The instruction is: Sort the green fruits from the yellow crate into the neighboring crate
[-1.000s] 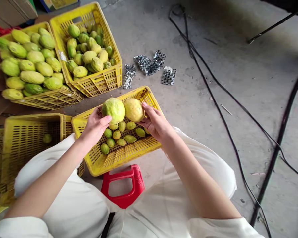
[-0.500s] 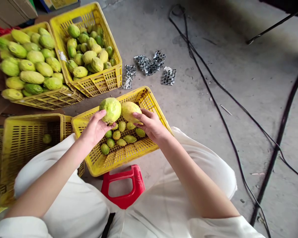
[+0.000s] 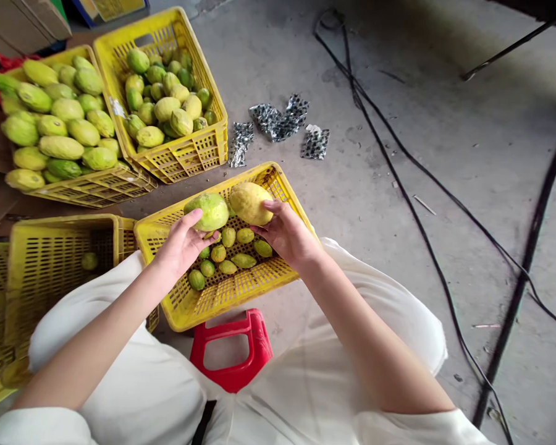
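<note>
My left hand (image 3: 180, 243) is closed around a large green-yellow lemon-like fruit (image 3: 207, 212). In my right hand (image 3: 290, 232) is a yellower fruit (image 3: 250, 203) of the same kind, thumb on top and fingers underneath. Both fruits are held up side by side, with a narrow gap between them. Below them is a yellow plastic crate (image 3: 185, 318), with several smaller green and yellow fruits (image 3: 227, 267) lying on its slatted bottom. The held fruits and my hands hide part of the crate's inside.
Two yellow crates (image 3: 197, 151) heaped with fruit stand at the upper left. Another crate (image 3: 41, 278) at left holds a small fruit (image 3: 89, 261). A red stool (image 3: 231, 371) lies between my legs. Silvery wrappers (image 3: 278, 120) and black cables (image 3: 398, 185) lie on the floor.
The left fruit has turned in my fingers and sits slightly lower. The right fruit has tilted and shifted a little up and to the right. Both hands keep their hold.
</note>
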Motion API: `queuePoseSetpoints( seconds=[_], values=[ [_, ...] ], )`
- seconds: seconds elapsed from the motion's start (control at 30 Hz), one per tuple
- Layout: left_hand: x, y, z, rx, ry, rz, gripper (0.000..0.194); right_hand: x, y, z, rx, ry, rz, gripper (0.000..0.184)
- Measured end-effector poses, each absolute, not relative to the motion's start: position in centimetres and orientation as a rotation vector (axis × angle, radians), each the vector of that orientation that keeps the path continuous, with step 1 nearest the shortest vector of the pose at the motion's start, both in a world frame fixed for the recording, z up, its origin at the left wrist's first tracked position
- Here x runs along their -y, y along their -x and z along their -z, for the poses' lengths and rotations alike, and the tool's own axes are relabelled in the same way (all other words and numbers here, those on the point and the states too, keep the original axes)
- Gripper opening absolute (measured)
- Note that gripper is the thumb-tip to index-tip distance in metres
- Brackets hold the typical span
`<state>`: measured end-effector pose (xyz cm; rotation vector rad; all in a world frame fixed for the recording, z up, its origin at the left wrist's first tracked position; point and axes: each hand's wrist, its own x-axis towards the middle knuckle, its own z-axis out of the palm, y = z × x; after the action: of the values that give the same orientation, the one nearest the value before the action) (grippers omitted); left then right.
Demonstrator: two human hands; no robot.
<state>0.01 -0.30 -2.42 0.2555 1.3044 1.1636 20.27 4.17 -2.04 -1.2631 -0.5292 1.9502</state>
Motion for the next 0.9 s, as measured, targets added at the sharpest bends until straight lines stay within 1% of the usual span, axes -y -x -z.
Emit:
queuePoseSetpoints(
  seconds=[0.23,0.43,0.63,0.73,0.83,0.9],
  values=[
    [0.1,0.2,2.7,-1.351,-0.223,-1.21,0.042,-4.5,-20.4,2.3,0.551,1.24,-1.94,0.05],
    [0.2,-0.1,2.0,-1.324,-0.198,-1.197,0.04,-4.5,-20.5,2.8,0.48,1.254,-1.952,0.045],
    [0.3,-0.3,2.5,-1.42,-0.417,-1.206,0.054,-4.4,-20.5,2.4,0.538,1.253,-1.922,0.047],
    [0.2,-0.5,2.6,-1.47,-0.538,-1.283,0.066,-4.4,-20.4,2.3,0.533,1.264,-1.902,0.05],
    [0.3,-0.5,2.8,-1.505,-0.603,-1.321,0.076,-4.4,-20.4,2.4,0.492,1.258,-1.882,0.049],
    [0.4,-0.4,2.8,-1.527,-0.644,-1.347,0.08,-4.5,-20.4,2.4,0.485,1.237,-1.874,0.047]
  ],
)
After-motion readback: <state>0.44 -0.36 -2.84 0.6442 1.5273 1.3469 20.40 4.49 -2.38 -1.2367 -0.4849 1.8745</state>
